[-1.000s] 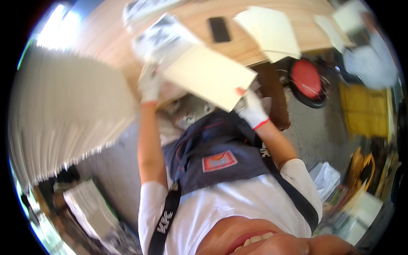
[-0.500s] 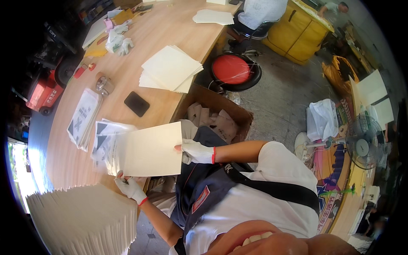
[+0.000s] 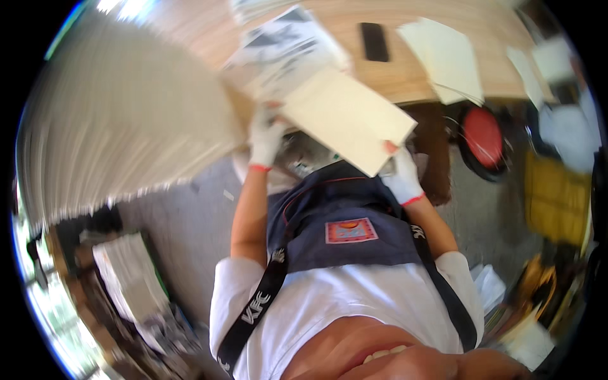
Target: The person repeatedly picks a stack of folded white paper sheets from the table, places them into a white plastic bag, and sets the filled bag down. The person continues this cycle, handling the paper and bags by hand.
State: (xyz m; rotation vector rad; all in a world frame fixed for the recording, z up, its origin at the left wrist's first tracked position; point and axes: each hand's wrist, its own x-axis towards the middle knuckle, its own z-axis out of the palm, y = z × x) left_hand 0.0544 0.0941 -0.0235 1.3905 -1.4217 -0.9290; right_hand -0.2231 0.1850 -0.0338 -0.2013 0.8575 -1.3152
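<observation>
My right hand (image 3: 403, 176), in a white glove with bare fingertips, grips the near right corner of a stiff cream board (image 3: 348, 120). My left hand (image 3: 266, 134), gloved the same way, is closed at the board's left end, where the edge of a clear printed plastic bag (image 3: 288, 47) lies. The board's far left part overlaps that bag; blur hides how much of it is inside. The board is tilted across my lap, over the table's (image 3: 392, 79) near edge.
A tall stack of cream boards (image 3: 126, 107) stands at my left. Beyond the board lie a black phone (image 3: 374, 42) and a fanned pile of cream boards (image 3: 443, 57). Right of me are a cardboard box (image 3: 437, 155), a red round stool (image 3: 482, 136) and a yellow bulk bag (image 3: 556, 199).
My view has swung left, bringing the tall stack higher into the picture. Both hands stay on the board and bag, with the board turned at a new angle in view.
</observation>
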